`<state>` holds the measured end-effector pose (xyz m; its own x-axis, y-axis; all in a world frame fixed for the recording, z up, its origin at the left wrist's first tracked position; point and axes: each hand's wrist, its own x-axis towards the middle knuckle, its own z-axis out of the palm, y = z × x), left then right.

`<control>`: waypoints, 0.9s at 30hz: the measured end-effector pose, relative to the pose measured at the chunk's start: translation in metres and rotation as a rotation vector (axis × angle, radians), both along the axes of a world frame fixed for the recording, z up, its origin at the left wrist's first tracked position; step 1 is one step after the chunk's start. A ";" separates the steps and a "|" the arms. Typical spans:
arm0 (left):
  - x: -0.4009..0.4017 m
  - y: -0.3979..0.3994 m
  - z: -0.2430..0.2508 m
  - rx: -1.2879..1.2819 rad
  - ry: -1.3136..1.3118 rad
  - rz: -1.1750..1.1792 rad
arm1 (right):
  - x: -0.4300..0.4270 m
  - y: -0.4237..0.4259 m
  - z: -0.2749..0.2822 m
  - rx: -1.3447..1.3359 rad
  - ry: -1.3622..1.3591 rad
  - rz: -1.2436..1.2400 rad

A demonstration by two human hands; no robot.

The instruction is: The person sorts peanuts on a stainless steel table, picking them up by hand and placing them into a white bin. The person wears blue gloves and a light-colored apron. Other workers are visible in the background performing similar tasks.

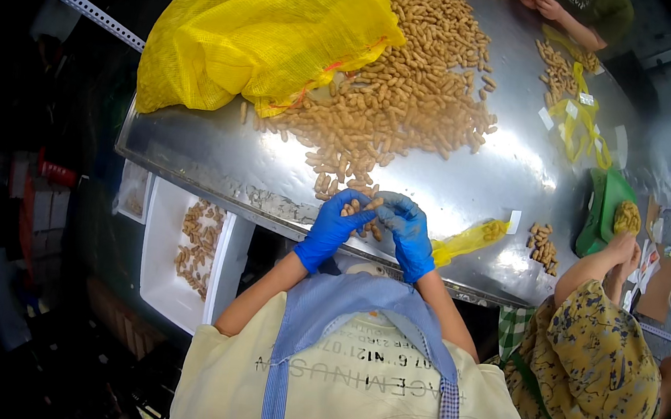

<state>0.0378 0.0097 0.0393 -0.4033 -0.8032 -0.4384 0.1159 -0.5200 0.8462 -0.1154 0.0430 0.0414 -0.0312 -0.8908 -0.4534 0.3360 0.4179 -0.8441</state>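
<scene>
Both of my hands wear blue gloves and meet at the near edge of the metal table. Several unshelled peanuts rest in the curled fingers of my left hand. My right hand has its thumb and fingertips at a single peanut between the two hands; whether it grips that peanut is hard to tell. A few more peanuts lie just under and beyond my fingers. From there a large heap of peanuts spreads up the table. A yellow mesh sack lies on the heap's left side.
Right of my hands lie a filled yellow net bag and a small peanut pile. A white foam box with peanuts stands below left. A co-worker at right holds a net bag by a green scoop; another person's hands are far right.
</scene>
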 end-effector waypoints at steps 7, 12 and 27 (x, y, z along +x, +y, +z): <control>0.001 -0.007 0.006 0.110 0.098 -0.025 | -0.001 -0.006 0.007 0.012 -0.151 -0.076; 0.003 -0.004 -0.010 0.042 0.022 0.030 | -0.002 -0.004 0.010 -0.021 -0.146 -0.036; 0.003 0.000 -0.012 -0.026 -0.038 0.000 | 0.000 0.010 -0.016 -0.052 -0.172 0.074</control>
